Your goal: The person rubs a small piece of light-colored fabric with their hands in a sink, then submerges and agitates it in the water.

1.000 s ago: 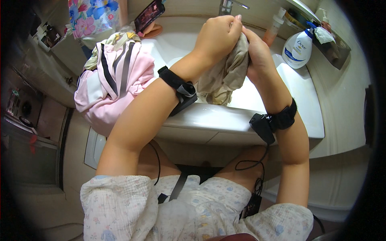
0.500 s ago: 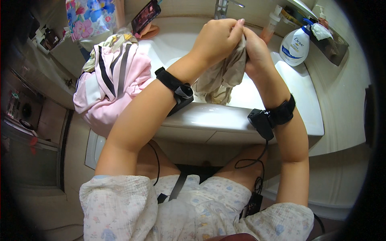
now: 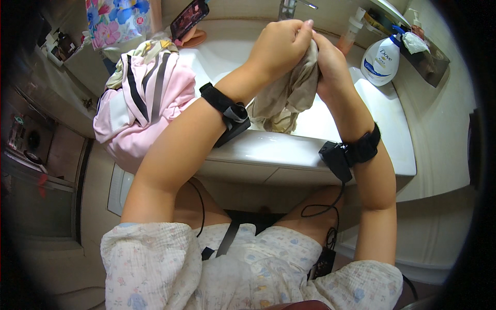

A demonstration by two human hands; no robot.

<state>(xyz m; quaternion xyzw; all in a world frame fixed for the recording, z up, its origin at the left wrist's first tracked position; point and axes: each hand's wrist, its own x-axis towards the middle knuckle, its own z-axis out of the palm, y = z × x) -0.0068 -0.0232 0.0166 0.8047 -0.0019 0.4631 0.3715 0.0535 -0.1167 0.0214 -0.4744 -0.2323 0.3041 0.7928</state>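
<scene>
A damp-looking beige cloth (image 3: 289,95) hangs in folds over the white sink (image 3: 248,140), its lower end down in the basin. My left hand (image 3: 281,49) is closed in a fist round the top of it. Pressed against that fist, my right hand (image 3: 330,62) grips the same cloth from the right side, fingers curled and partly hidden. Both hands are near the tap (image 3: 287,9) at the back of the sink. What kind of garment the cloth is, the folds do not show.
Pink clothing (image 3: 175,88) with dark stripes lies heaped on the sink's left edge. Behind it are a floral pack (image 3: 121,23) and a phone (image 3: 189,20) on an orange stand. A white pump bottle (image 3: 381,59) stands on the right, beside a wall shelf (image 3: 431,67).
Both hands have shifted very slightly, still gripping the cloth together. The camera view has moved a little; nothing else has visibly changed.
</scene>
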